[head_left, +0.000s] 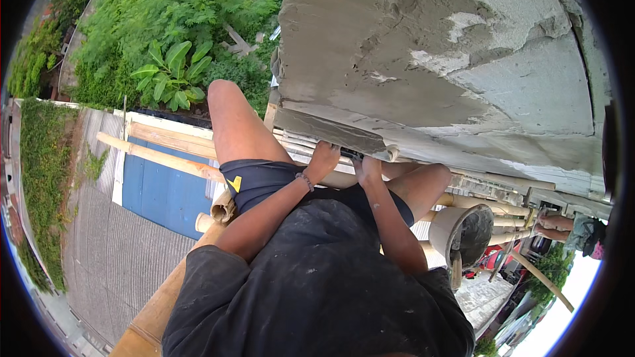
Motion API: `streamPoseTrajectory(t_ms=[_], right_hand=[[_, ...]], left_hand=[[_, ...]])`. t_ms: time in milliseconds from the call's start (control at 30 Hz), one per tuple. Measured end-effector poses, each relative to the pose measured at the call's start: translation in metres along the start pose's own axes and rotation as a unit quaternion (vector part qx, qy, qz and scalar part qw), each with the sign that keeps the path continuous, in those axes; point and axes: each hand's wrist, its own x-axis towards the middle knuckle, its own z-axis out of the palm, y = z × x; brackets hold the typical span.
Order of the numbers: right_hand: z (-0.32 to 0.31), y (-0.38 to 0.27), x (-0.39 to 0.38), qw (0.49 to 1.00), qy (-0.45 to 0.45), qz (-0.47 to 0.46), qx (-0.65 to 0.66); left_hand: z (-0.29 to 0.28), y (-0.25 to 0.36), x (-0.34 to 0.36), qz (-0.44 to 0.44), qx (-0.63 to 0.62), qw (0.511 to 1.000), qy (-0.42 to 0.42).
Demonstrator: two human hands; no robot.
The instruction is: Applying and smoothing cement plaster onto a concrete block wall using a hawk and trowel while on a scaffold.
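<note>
My left hand (324, 158), with a beaded bracelet at the wrist, is closed on a long, flat plastering float (331, 131) coated in wet grey mortar. Close beside it, my right hand (368, 169) is closed on the same float near its dark handle. The fingers of both hands are partly hidden. The float lies against the lower part of a wall (397, 59). Darker wet mortar covers much of that wall, and paler, rougher patches show toward the right.
I sit with knees apart on bamboo scaffolding, one pole (159, 157) reaching out left. A bucket (444, 230) with grey mortar stands at my right. Another person's legs (554, 223) show at far right. Far below lie a corrugated roof (126, 244), a blue panel (162, 185) and greenery.
</note>
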Motion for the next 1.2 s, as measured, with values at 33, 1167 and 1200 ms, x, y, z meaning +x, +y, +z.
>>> streamPoseTrajectory(t_ms=[33,1167,1200], right_hand=[[-0.011,0.020,0.028,0.999,-0.026,0.038,0.010],[0.052,-0.033,0.042,0.996,0.075,0.024,0.048],[0.056,-0.041,0.037,0.996,0.074,0.023,0.049]], left_hand=[[0.011,-0.025,-0.003,-0.002,0.001,1.000,0.001],[-0.027,0.009,0.070,-0.207,-0.157,0.965,0.034],[-0.033,0.022,0.074,-0.206,-0.157,0.965,0.036]])
